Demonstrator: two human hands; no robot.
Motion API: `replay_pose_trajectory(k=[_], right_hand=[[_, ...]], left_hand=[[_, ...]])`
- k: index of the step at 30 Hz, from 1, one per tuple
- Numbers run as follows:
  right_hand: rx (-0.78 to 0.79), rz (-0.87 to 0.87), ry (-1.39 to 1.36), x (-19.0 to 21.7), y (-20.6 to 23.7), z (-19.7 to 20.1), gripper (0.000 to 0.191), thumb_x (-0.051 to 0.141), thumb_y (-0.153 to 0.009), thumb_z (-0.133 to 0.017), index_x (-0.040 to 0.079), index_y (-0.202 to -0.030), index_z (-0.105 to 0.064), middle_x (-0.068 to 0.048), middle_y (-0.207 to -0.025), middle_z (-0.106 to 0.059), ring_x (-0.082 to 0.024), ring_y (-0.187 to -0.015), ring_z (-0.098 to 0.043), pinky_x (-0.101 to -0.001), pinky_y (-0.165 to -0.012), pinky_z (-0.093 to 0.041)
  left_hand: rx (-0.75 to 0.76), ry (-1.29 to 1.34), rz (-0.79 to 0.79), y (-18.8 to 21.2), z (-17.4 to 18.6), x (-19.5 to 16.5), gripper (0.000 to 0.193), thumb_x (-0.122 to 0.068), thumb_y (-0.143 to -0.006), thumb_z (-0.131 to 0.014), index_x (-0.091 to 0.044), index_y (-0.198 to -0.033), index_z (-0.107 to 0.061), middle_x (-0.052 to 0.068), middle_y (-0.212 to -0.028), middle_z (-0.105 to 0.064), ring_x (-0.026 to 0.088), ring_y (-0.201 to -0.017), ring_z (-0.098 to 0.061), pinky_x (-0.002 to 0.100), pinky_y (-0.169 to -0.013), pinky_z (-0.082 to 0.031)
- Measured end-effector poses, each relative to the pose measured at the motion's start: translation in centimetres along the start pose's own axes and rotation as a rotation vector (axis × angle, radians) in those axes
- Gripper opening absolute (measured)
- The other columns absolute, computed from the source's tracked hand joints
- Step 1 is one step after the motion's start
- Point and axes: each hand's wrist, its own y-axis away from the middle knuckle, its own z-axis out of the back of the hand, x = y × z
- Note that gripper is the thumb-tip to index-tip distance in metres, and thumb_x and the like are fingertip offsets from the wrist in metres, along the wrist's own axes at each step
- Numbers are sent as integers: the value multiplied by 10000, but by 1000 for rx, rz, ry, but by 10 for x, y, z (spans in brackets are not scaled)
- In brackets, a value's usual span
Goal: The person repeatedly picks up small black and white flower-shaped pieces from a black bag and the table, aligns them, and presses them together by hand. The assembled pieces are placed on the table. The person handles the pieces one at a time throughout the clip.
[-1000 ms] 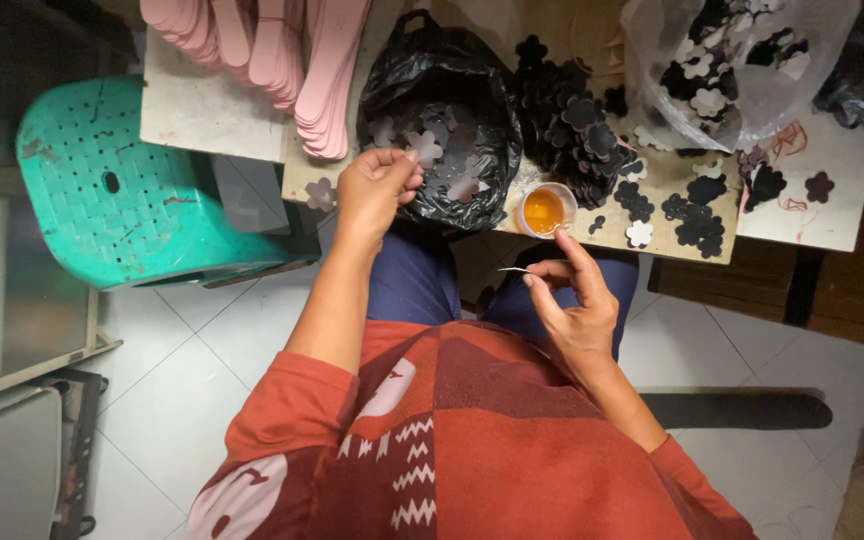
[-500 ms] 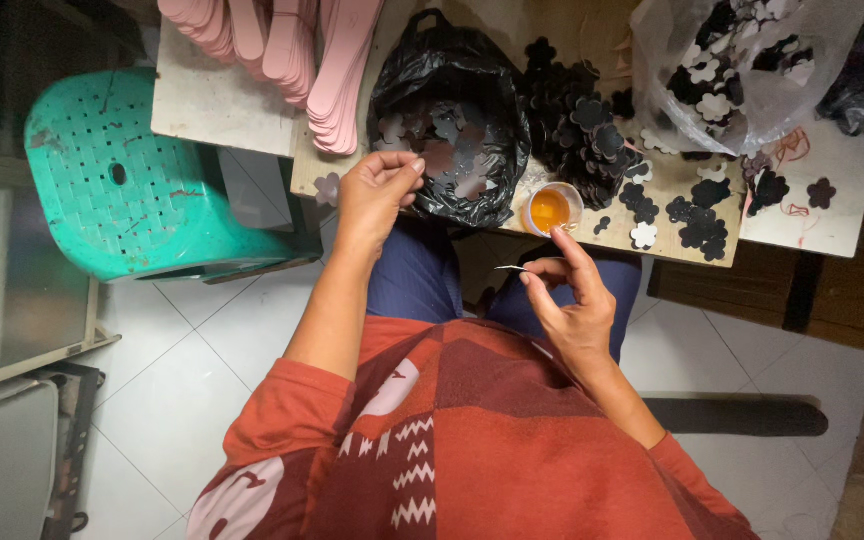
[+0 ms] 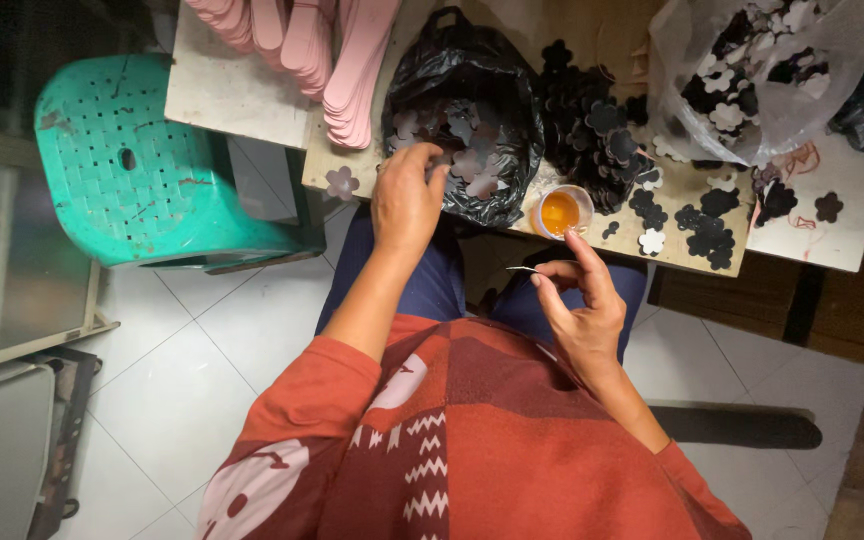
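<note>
My left hand [image 3: 407,198] reaches into an open black plastic bag [image 3: 472,95] full of grey flower-shaped cut-outs; its fingers curl over the pieces, and whether one is gripped is hidden. My right hand [image 3: 574,305] hovers above my lap, below the table edge, pinching a thin small stick [image 3: 524,269] between thumb and fingers. A small cup of orange liquid [image 3: 561,212] stands on the table just above the right hand.
A pile of dark flower cut-outs [image 3: 592,130] lies beside the bag, with several loose ones [image 3: 707,220] to the right. A clear bag of black and white cut-outs [image 3: 762,70] sits far right. Pink strips [image 3: 337,55] lie at the top. A green plastic stool [image 3: 132,160] stands left.
My left hand stays at the black bag, its fingers shifting among the pieces. My right hand holds the thin stick in much the same place.
</note>
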Motion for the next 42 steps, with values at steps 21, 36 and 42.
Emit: replay_pose_trajectory(k=[21, 36, 42], right_hand=[[16, -61, -25, 4, 10, -11, 665, -105, -915, -742, 16, -1518, -490, -84, -1042, -733, -98, -922, -672, -241, -850, -556], [-74, -474, -892, 0, -31, -5, 675, -44, -958, -689, -12, -1561, -388, -75, -983, -667, -142, -847, -655, -271, -796, -565], [-54, -515, -648, -10, -28, 30, 659, -31, -938, -689, -24, -1539, -417, -53, -949, -707, -76, -729, -598, -209, -636, -471]], left_hand=[[-54, 234, -37, 4, -18, -10, 169, -73, -891, -739, -54, -981, -597, 96, -1053, -735, 265, -929, -721, 366, -819, -569], [598, 1215, 588, 120, -36, -26, 290, -123, -1029, -612, -27, -1296, -673, 57, -1146, -729, 126, -999, -695, 305, -875, -584], [636, 1246, 693, 109, -14, -32, 370, -168, -1016, -607, -94, -1378, -625, 34, -1212, -719, 127, -1069, -698, 337, -923, -583]])
